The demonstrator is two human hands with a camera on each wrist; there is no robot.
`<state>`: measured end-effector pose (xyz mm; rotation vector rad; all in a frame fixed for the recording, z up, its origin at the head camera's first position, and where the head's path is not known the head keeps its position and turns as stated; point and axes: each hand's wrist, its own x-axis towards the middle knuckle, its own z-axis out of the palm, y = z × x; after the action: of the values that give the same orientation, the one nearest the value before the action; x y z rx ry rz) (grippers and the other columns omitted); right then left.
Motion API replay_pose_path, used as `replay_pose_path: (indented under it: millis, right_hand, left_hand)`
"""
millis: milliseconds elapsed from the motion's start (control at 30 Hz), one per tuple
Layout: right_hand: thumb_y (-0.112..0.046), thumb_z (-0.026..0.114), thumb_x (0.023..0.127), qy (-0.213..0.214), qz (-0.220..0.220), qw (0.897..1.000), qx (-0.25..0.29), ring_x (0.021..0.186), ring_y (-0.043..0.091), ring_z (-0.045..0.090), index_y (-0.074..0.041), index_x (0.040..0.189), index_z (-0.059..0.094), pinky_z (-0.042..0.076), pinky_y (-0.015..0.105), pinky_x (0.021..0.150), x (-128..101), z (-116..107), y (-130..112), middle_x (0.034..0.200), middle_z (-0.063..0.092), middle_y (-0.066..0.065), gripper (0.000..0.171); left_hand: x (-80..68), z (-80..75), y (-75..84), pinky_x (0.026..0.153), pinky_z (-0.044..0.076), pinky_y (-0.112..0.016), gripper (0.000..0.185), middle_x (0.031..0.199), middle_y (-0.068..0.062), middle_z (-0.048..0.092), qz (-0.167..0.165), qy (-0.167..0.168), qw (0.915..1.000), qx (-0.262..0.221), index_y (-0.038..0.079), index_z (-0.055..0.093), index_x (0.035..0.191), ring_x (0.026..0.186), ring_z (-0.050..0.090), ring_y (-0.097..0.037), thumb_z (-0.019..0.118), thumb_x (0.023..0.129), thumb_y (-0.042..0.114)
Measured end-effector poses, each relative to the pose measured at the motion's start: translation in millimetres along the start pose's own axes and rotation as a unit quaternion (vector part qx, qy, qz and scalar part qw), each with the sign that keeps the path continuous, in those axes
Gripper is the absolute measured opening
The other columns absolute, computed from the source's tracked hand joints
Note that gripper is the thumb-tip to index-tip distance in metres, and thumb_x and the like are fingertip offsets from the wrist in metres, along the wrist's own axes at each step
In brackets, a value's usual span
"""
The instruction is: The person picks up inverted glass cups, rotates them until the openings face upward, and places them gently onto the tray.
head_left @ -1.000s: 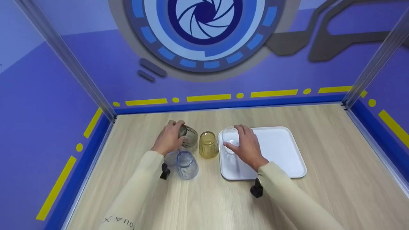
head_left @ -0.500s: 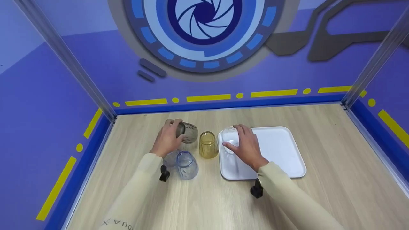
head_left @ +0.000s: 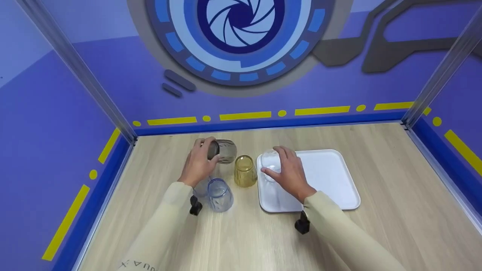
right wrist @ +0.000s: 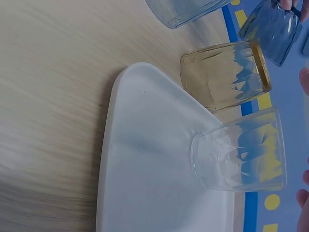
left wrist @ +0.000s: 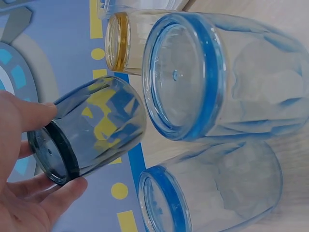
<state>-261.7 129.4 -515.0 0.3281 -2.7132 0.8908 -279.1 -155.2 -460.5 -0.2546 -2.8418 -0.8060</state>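
1. One smoky-grey glass tumbler (head_left: 227, 151), tilted sideways: left hand (head_left: 199, 162) pinches base end, mouth end projects beyond grip toward right.
2. Clear tumbler (right wrist: 246, 154) upright on white tray (head_left: 327, 177); right hand (head_left: 292, 173) spread wide about its rim, fingertips just apart.
3. Amber tumbler (head_left: 245, 173) inverted beside tray.
4. Two blue-ringed tumblers (left wrist: 183, 77) inverted near left wrist.
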Motion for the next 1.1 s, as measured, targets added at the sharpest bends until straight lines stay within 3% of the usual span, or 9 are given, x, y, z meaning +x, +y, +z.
replay_pose_path:
  millis: [267, 567, 667, 1100]
  right_hand:
    - [-0.051, 0.073, 0.08, 0.003, 0.0, 1.0, 0.007, 0.132, 0.029, 0.044, -0.011, 0.139, 0.043, 0.037, 0.051, 0.109, -1, -2, -2, 0.142, 0.047, 0.01, 0.077]
    - [-0.049, 0.075, 0.08, 0.018, -0.017, 1.0, 0.011, 0.131, 0.029, 0.045, -0.011, 0.141, 0.042, 0.037, 0.05, 0.108, 0, -4, -4, 0.142, 0.047, 0.01, 0.079]
    - [-0.049, 0.075, 0.079, 0.018, -0.016, 1.0, 0.011, 0.132, 0.029, 0.045, -0.011, 0.141, 0.041, 0.036, 0.05, 0.109, 0, -5, -5, 0.142, 0.047, 0.01, 0.08]
    - [-0.05, 0.075, 0.079, 0.015, -0.01, 0.999, 0.031, 0.133, 0.027, 0.042, -0.013, 0.143, 0.04, 0.034, 0.049, 0.113, -1, -7, -14, 0.143, 0.046, 0.009, 0.081]
  left_hand:
    - [-1.1, 0.0, -0.8, 0.104, 0.045, -0.049, 0.057, 0.138, -0.012, 0.046, 0.017, 0.025, 0.9993, -0.02, 0.018, 0.043, 0.143, 0.125, 0.053, -0.032, 0.065, 0.092, 0.031]
    - [-1.1, -1.6, 1.5, 0.109, 0.042, -0.047, 0.057, 0.142, -0.007, 0.043, -0.004, 0.033, 0.9984, -0.046, 0.023, 0.042, 0.144, 0.132, 0.046, -0.028, 0.064, 0.093, 0.034]
    - [-0.8, -1.7, 1.6, 0.109, 0.042, -0.047, 0.056, 0.142, -0.007, 0.043, 0.005, 0.038, 0.9978, -0.055, 0.023, 0.042, 0.143, 0.133, 0.045, -0.027, 0.064, 0.093, 0.034]
    - [-3.6, 0.7, 2.4, 0.095, 0.054, -0.039, 0.054, 0.142, -0.005, 0.043, 0.018, 0.037, 0.9921, -0.118, 0.025, 0.043, 0.142, 0.133, 0.045, -0.023, 0.064, 0.093, 0.032]
